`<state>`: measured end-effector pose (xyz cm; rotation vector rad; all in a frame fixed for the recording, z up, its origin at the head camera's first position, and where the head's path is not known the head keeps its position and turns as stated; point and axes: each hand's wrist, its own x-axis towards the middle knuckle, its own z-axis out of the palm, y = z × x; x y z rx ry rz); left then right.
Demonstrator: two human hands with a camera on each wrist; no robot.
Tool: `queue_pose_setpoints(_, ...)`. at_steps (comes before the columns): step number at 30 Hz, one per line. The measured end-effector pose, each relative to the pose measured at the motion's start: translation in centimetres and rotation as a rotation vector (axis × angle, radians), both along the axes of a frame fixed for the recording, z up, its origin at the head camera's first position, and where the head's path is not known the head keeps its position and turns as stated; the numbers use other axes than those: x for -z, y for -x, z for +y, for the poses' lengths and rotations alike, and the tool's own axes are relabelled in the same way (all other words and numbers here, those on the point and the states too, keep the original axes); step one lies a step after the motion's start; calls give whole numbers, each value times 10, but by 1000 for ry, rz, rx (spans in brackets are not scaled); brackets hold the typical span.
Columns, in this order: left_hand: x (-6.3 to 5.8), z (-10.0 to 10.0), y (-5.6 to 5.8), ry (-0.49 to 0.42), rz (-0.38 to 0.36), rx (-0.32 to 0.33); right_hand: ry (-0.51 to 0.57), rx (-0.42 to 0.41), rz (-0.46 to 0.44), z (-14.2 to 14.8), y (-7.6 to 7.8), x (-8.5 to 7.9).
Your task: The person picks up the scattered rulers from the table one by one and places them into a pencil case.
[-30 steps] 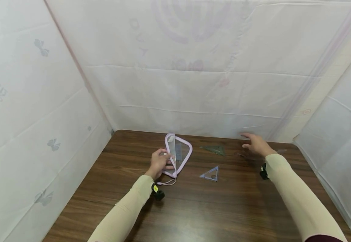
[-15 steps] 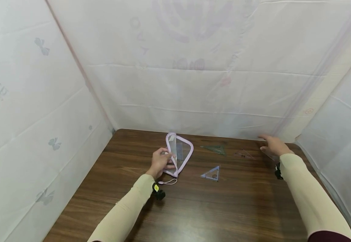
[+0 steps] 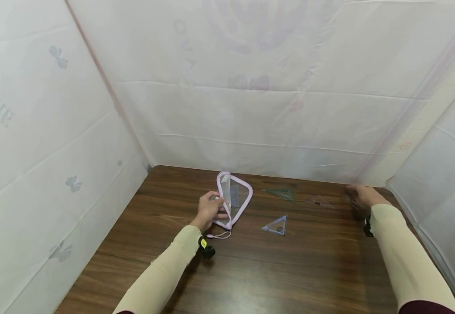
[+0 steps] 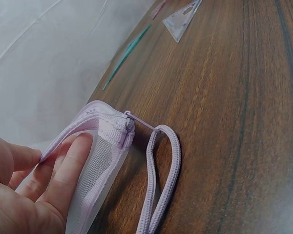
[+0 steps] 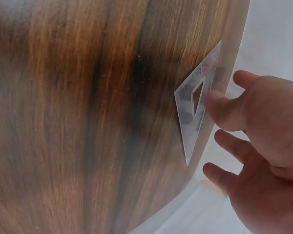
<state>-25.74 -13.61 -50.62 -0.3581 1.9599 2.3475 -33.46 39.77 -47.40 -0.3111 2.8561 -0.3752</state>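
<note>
Pinching one lavender edge of a mesh pouch (image 4: 116, 127), the person's left hand (image 3: 207, 209) keeps its mouth parted, with some fingers inside the opening. The pouch lies on the wooden table (image 3: 211, 279), its cord loop (image 4: 176, 156) trailing on the side nearer the person. Well to the right of the pouch, the right hand (image 5: 268, 131) is at a clear set square (image 5: 185, 105), its fingers spread, loosely bent and grasping nothing; one fingertip overlaps the plastic's edge, though whether it touches cannot be told.

Between the pouch and that piece are three more set squares: a green one (image 3: 284, 194) just right of the pouch, a pinkish one (image 3: 319, 202) farther right, and a blue one (image 3: 279, 229) right of the pouch and nearer the person.

As far as can be judged, opening the pouch is done, while all four set squares lie outside it, none lifted. A bluish strip (image 3: 234, 195) shows at the pouch; whether it is inside cannot be told.
</note>
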Motion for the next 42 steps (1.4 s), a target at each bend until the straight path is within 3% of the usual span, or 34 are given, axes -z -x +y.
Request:
queue_pose_setpoints(9, -1, 1, -2, 0, -9, 0, -40, 27, -83, 0, -3, 0)
queue_pose_setpoints(17, -2, 1, -2, 11, -2, 0, -58, 33, -58, -1, -4, 2)
queue_pose_setpoints(26, 1, 2, -2, 2, -2, -6, -44, -14, 74, 15, -8, 10)
queue_pose_setpoints(33, 3, 1, -2, 5, -5, -18, -35, 12, 78, 25, -11, 18)
queue_pose_setpoints(42, 1, -2, -2, 4, -2, -10, 8, 54, 80, 27, -17, 13)
